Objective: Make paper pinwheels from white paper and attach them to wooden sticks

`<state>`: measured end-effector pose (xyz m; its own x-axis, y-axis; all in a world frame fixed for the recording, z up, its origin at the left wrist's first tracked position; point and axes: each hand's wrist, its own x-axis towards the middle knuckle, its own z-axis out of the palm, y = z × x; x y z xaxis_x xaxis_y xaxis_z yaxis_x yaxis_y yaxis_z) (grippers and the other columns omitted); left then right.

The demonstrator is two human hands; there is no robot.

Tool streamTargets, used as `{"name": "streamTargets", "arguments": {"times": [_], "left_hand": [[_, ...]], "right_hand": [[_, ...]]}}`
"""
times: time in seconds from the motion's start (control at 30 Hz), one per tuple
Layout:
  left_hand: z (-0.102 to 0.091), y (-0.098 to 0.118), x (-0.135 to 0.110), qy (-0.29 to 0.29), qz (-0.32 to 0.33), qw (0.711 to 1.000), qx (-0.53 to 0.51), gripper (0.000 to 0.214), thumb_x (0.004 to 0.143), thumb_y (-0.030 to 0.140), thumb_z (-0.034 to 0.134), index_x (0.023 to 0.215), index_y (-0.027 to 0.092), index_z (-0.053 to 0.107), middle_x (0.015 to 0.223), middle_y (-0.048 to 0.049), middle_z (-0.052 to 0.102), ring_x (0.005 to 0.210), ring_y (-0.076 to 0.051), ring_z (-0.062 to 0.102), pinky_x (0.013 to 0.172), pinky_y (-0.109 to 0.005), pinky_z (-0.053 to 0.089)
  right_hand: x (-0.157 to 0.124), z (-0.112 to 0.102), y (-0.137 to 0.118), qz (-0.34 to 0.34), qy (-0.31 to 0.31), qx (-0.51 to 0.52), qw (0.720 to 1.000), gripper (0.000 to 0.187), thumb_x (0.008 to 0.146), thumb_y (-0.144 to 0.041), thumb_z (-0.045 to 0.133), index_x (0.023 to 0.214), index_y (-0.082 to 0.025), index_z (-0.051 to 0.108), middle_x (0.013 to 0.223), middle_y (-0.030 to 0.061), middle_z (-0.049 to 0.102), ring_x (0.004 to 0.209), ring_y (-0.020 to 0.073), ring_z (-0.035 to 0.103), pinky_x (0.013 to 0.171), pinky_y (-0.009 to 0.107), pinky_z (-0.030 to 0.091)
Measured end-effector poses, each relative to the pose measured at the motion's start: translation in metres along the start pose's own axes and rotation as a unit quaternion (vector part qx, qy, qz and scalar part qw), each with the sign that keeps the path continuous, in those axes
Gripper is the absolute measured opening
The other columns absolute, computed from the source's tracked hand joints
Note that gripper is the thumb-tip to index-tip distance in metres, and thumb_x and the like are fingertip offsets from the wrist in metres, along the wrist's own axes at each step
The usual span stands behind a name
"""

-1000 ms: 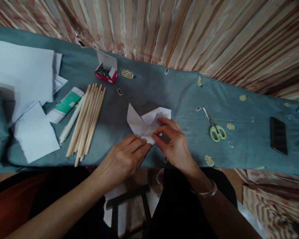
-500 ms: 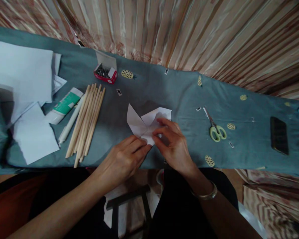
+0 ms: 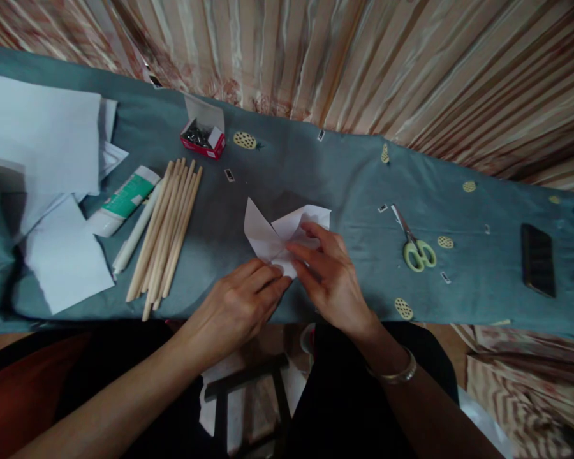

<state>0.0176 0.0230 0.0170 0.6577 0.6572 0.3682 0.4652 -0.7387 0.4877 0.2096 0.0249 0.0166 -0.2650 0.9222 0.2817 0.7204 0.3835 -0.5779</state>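
A white piece of paper (image 3: 261, 234), cut and partly folded with pointed flaps standing up, lies in front of me on the cloth. At its near edge, the thumb and fingers of my left hand (image 3: 249, 296) are closed on the paper. My right hand (image 3: 330, 274) grips its right side, the thumb low and the forefinger reaching to the paper's middle. Those fingers hide part of the right flap. Green-handled scissors (image 3: 414, 245) rest to the right of my right hand.
To the left lie wooden sticks (image 3: 165, 229), a white-and-green tube (image 3: 127, 199), a slim white tube (image 3: 138, 229) and paper sheets (image 3: 43, 134). A red box of metal pins (image 3: 203, 137) stands open behind. A phone (image 3: 538, 260) is far right; a curtain (image 3: 287, 57) borders the back.
My right forefinger has slid slightly left, toward the paper's middle. My left hand stays in place on the near edge.
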Motion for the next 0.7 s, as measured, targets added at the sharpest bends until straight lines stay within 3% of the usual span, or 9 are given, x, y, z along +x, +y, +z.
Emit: {"name": "streamTargets", "arguments": {"times": [0.27, 0.43, 0.6, 0.7], "left_hand": [[0.001, -0.001, -0.001, -0.009, -0.001, 1.000, 0.004, 0.020, 0.093, 0.011, 0.051, 0.106, 0.008, 0.066, 0.091, -0.0100, 0.067, 0.083, -0.019, 0.061, 0.071, -0.033, 0.059], [0.002, 0.000, -0.001, -0.005, -0.005, 1.000, 0.010, 0.020, 0.094, 0.012, 0.049, 0.106, 0.011, 0.065, 0.089, -0.0086, 0.066, 0.082, -0.018, 0.061, 0.070, -0.033, 0.058], [0.003, 0.002, -0.002, 0.011, -0.016, 1.000, 0.017, 0.019, 0.095, 0.015, 0.049, 0.105, 0.011, 0.065, 0.094, -0.0105, 0.066, 0.083, -0.019, 0.062, 0.069, -0.033, 0.057], [0.004, 0.002, -0.002, 0.013, -0.018, 0.999, 0.031, 0.019, 0.095, 0.018, 0.048, 0.105, 0.011, 0.064, 0.100, -0.0110, 0.067, 0.084, -0.019, 0.062, 0.068, -0.032, 0.057]], "right_hand": [[-0.002, 0.004, 0.002, 0.001, -0.037, 0.003, 0.999, 0.033, 0.091, -0.015, 0.049, 0.117, -0.026, 0.066, 0.148, 0.0053, 0.043, 0.135, 0.0271, 0.040, 0.112, 0.050, 0.039], [-0.008, 0.012, 0.003, -0.010, -0.022, -0.014, 1.000, 0.041, 0.089, -0.012, 0.045, 0.123, -0.030, 0.060, 0.153, 0.0007, 0.036, 0.141, 0.0272, 0.034, 0.116, 0.050, 0.033], [-0.009, 0.015, 0.004, -0.006, -0.018, -0.013, 1.000, 0.042, 0.089, -0.013, 0.045, 0.125, -0.033, 0.057, 0.153, 0.0021, 0.036, 0.143, 0.0317, 0.032, 0.112, 0.056, 0.035], [-0.006, 0.014, 0.005, -0.003, -0.020, -0.008, 1.000, 0.042, 0.090, -0.012, 0.042, 0.123, -0.034, 0.057, 0.152, 0.0011, 0.037, 0.145, 0.0297, 0.029, 0.112, 0.056, 0.034]]}}
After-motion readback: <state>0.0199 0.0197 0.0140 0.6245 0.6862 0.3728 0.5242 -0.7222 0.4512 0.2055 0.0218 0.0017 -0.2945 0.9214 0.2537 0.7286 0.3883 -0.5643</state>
